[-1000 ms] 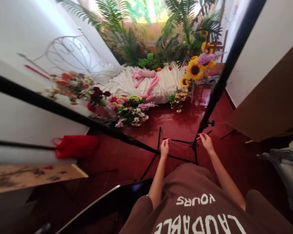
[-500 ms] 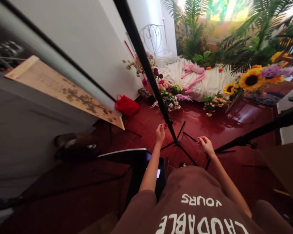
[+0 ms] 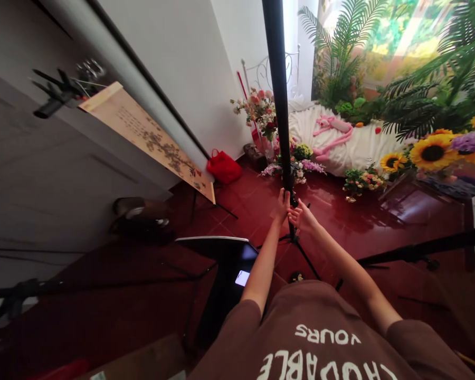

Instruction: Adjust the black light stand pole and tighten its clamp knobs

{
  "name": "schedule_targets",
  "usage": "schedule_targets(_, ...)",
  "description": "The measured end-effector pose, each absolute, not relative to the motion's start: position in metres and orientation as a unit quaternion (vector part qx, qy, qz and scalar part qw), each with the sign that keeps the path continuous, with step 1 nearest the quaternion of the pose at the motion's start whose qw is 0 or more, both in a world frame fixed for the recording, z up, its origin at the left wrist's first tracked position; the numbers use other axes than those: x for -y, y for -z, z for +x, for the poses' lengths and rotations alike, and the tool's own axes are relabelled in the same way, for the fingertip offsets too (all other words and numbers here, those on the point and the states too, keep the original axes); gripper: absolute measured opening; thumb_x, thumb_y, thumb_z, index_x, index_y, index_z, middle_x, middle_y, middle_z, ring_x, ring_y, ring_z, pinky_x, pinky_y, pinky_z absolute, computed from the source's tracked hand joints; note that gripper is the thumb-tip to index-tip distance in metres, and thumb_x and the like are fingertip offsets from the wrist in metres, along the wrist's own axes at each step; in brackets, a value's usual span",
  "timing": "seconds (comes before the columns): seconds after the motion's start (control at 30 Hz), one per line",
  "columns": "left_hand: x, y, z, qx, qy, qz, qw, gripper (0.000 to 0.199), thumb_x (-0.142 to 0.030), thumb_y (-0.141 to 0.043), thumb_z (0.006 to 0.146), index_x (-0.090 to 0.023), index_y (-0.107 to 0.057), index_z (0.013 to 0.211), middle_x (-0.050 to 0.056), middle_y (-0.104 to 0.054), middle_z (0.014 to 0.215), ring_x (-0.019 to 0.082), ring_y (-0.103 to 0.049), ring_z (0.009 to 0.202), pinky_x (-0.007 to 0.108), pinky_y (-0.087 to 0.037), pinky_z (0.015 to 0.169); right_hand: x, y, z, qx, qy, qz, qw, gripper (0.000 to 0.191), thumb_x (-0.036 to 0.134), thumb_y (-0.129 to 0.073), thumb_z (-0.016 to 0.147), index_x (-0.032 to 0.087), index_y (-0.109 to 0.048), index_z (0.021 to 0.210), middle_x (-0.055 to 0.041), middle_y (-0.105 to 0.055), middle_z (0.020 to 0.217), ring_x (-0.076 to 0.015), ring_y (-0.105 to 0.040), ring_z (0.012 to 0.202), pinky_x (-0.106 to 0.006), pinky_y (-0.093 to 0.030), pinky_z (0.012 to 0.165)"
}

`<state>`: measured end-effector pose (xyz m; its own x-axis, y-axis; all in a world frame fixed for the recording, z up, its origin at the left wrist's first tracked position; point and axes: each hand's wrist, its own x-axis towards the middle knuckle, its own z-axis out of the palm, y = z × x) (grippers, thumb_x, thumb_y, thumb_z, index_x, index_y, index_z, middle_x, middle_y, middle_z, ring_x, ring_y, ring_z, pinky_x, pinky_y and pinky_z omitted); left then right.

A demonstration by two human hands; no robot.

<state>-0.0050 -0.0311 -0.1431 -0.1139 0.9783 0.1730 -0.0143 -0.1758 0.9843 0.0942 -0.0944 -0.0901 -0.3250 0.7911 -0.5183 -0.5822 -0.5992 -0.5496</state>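
A black stand pole [image 3: 279, 89] rises from a tripod base on the red floor and runs up past the top edge. My left hand [image 3: 282, 207] is at the lower part of the pole, its fingers closed against the left side near a dark clamp or knob. On the other side, my right hand [image 3: 302, 215] touches or nearly touches the pole just below the knob, fingers partly curled and apart, with nothing seen in it. The two hands are close together. Below my left forearm, a lit phone [image 3: 242, 278] lies on a dark surface.
A hanging scroll [image 3: 154, 142] leans at the left, with a red bag [image 3: 224, 167] beyond it. Flowers and a pink plush toy [image 3: 333, 132] lie around a white-draped bed ahead. Sunflowers [image 3: 433, 153] stand at the right, above another black stand [image 3: 423, 248].
Both hands have come together at the pole; they were apart on either side of it. The view has shifted, so the pole looks more upright.
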Motion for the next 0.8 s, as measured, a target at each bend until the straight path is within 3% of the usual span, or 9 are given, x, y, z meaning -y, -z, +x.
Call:
schedule_targets(0.2,0.025,0.151,-0.01,-0.46,-0.585,0.509,0.432,0.055,-0.07,-0.047,0.082,-0.018,-0.059,0.096,0.006,-0.065,0.086,0.011,-0.061,0.07,0.024,-0.049,0.065,0.086,0.082,0.109,0.035,-0.855,-0.327,0.402,0.028,0.03,-0.047,0.099,0.009,-0.062,0.089,-0.0062,-0.07,0.072,-0.0088,-0.068,0.062,-0.013,-0.057,0.062)
schedule_targets(0.33,0.026,0.149,-0.013,-0.441,-0.584,0.533,0.425,0.051,-0.067,-0.048,0.084,-0.018,-0.059,0.09,0.006,-0.066,0.085,0.013,-0.062,0.072,0.025,-0.05,0.068,0.078,0.086,0.113,0.021,-0.874,-0.311,0.374,0.024,0.022,-0.047,0.098,0.009,-0.063,0.086,-0.0045,-0.069,0.07,-0.0059,-0.067,0.063,-0.008,-0.055,0.062)
schedule_targets(0.43,0.025,0.149,-0.014,-0.443,-0.582,0.536,0.422,0.052,-0.068,-0.048,0.083,-0.018,-0.06,0.092,0.007,-0.067,0.086,0.014,-0.062,0.073,0.026,-0.05,0.068,0.073,0.093,0.108,0.065,-0.842,-0.359,0.398,0.015,0.015,-0.053,0.093,0.012,-0.063,0.082,-0.0025,-0.069,0.07,-0.0058,-0.067,0.062,-0.009,-0.055,0.062)
schedule_targets(0.5,0.025,0.151,-0.015,-0.454,-0.579,0.533,0.417,0.053,-0.069,-0.047,0.083,-0.018,-0.061,0.094,0.008,-0.067,0.087,0.014,-0.062,0.073,0.026,-0.05,0.067,0.074,0.098,0.105,0.126,-0.795,-0.395,0.443,0.005,0.012,-0.066,0.083,0.013,-0.064,0.079,-0.0011,-0.07,0.071,-0.0068,-0.067,0.064,-0.012,-0.057,0.066)
schedule_targets(0.67,0.022,0.154,-0.015,-0.458,-0.57,0.54,0.417,0.052,-0.067,-0.047,0.085,-0.019,-0.062,0.099,0.007,-0.066,0.089,0.014,-0.062,0.076,0.026,-0.05,0.072,0.078,0.097,0.109,0.431,-0.566,-0.514,0.479,0.038,0.032,-0.087,0.057,0.016,-0.061,0.081,-0.0018,-0.069,0.076,-0.0152,-0.068,0.071,-0.03,-0.058,0.073)
schedule_targets(0.8,0.022,0.157,-0.012,-0.454,-0.579,0.531,0.419,0.053,-0.067,-0.044,0.086,-0.019,-0.061,0.1,0.007,-0.067,0.091,0.016,-0.064,0.08,0.029,-0.051,0.075,0.072,0.083,0.11,0.566,-0.395,-0.528,0.494,0.046,0.044,-0.077,0.067,0.018,-0.058,0.099,-0.007,-0.067,0.098,-0.0184,-0.066,0.087,-0.034,-0.056,0.078)
